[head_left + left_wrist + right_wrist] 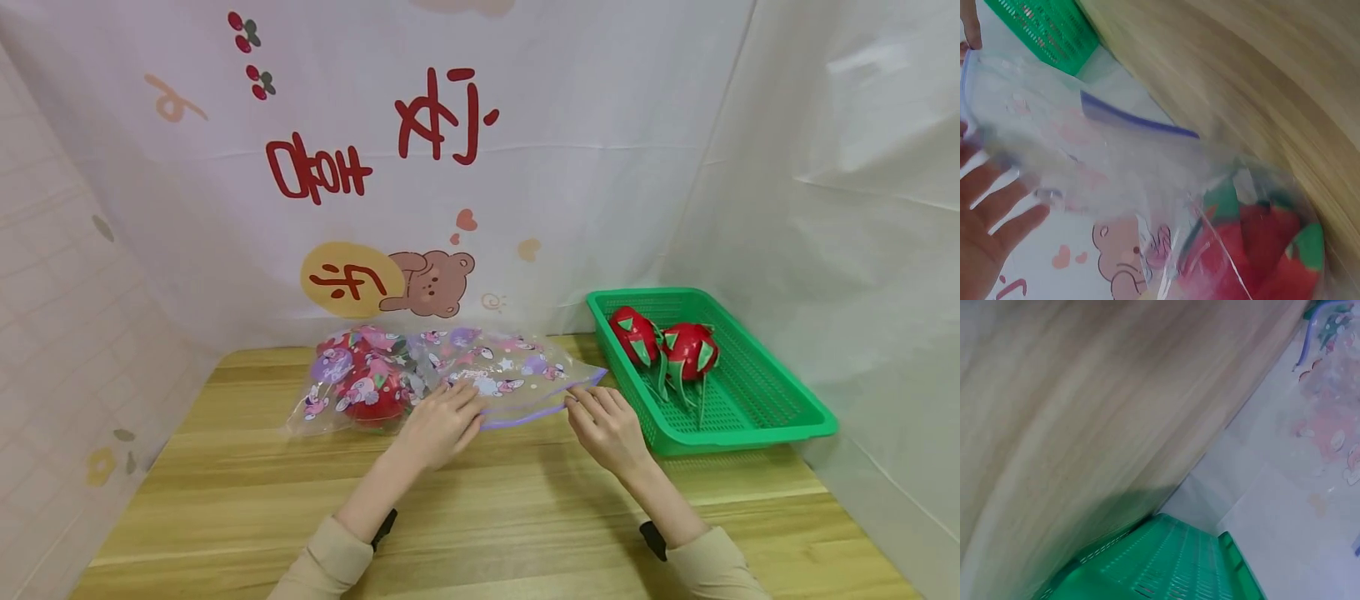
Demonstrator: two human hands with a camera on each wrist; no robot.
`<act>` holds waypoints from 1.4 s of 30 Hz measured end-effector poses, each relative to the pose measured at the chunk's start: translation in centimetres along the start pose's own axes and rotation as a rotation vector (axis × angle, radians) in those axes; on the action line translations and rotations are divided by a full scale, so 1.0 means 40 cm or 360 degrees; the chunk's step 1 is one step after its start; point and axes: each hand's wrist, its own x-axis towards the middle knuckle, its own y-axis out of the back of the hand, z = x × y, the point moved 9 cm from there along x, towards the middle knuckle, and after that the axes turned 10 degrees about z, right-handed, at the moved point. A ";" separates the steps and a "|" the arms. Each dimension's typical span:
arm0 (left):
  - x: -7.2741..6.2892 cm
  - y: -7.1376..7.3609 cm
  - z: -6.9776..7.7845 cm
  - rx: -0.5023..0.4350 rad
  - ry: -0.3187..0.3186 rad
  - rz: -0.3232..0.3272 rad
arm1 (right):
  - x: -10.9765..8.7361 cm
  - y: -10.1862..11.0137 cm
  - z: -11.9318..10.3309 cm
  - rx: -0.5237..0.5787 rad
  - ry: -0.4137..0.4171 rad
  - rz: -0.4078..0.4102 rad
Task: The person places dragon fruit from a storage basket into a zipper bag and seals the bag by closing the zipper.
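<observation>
A clear zip bag with pink and purple prints and a purple zip edge lies across the table. Red dragon fruits with green scales sit inside its left end. My left hand grips the bag at the near end of the zip edge; in the left wrist view several of its fingers are spread over the film. My right hand pinches the purple edge farther right. The two purple strips stand apart in the left wrist view. The right wrist view does not show my right hand.
A green perforated basket stands right of my right hand. Two dragon fruits with long green leaves lie in its left part. A printed white cloth hangs behind the wooden table and along its sides.
</observation>
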 end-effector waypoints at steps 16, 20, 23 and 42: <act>0.036 0.025 0.002 0.0469 0.0071 0.0262 | -0.050 -0.085 -0.035 0.0257 0.0024 -0.0554; 0.051 0.045 -0.014 0.0389 0.0222 0.0324 | -0.070 -0.101 -0.029 0.0337 0.0000 -0.0719; 0.060 0.041 -0.020 0.0180 0.0273 0.0251 | -0.076 -0.104 -0.018 0.0328 -0.0036 -0.0764; 0.067 -0.009 -0.031 0.0032 0.0330 0.0212 | -0.104 -0.127 -0.044 0.0379 -0.0061 -0.1029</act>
